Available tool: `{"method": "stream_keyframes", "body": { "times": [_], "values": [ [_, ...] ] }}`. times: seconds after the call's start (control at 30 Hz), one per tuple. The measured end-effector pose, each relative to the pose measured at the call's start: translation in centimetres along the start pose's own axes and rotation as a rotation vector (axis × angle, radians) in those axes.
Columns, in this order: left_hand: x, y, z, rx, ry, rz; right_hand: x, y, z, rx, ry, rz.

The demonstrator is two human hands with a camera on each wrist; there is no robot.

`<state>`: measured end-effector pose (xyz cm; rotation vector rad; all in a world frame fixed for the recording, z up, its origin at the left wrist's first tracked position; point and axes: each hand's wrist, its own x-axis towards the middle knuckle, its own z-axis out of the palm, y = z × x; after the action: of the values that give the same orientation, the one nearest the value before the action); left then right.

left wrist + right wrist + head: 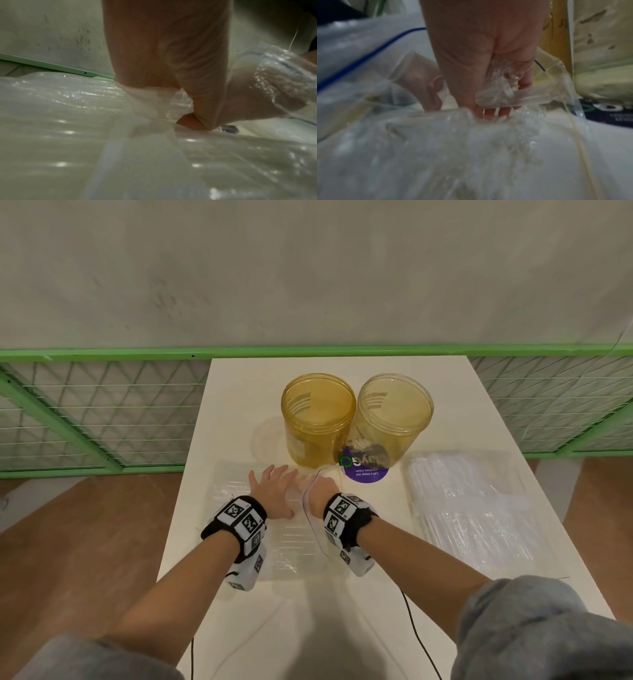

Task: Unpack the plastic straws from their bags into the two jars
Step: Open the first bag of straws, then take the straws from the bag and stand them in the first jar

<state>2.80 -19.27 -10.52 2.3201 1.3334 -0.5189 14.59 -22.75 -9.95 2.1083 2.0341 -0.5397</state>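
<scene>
Two open jars stand at the table's far middle, an amber one [318, 412] and a paler one [394, 412]; I see no straws in them. A clear zip bag of straws [294, 539] lies in front of them under both hands. My right hand [322, 487] pinches the bag's blue-lined mouth edge [503, 83] and lifts it. My left hand [274, 484] lies flat with spread fingers at the bag's mouth. Its fingers [419, 83] show through the plastic. A second full bag of straws [469, 508] lies to the right.
A purple round sticker [366, 470] sits on the white table [239, 392] below the paler jar. A green mesh fence [102, 412] runs behind the table against a grey wall. Black cables hang from my wrists over the near edge.
</scene>
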Motion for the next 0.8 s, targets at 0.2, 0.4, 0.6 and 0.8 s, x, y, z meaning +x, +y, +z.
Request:
{"method": "stream_keyframes", "body": {
  "times": [0.2,0.4,0.6,0.8],
  "values": [
    [-0.2,0.3,0.0,-0.073,-0.032,-0.039,-0.2,1.3,0.5,-0.083,-0.198,-0.116],
    [-0.6,0.4,0.3,-0.118,-0.014,-0.024,0.0,0.8,1.7,-0.111,-0.143,-0.094],
    [-1.0,0.5,0.5,-0.106,-0.025,-0.030,-0.6,1.2,1.6,-0.322,-0.180,-0.142],
    [-1.3,-0.2,1.2,-0.070,0.019,-0.025,-1.9,2.9,-0.5,-0.259,-0.088,-0.093]
  ]
}}
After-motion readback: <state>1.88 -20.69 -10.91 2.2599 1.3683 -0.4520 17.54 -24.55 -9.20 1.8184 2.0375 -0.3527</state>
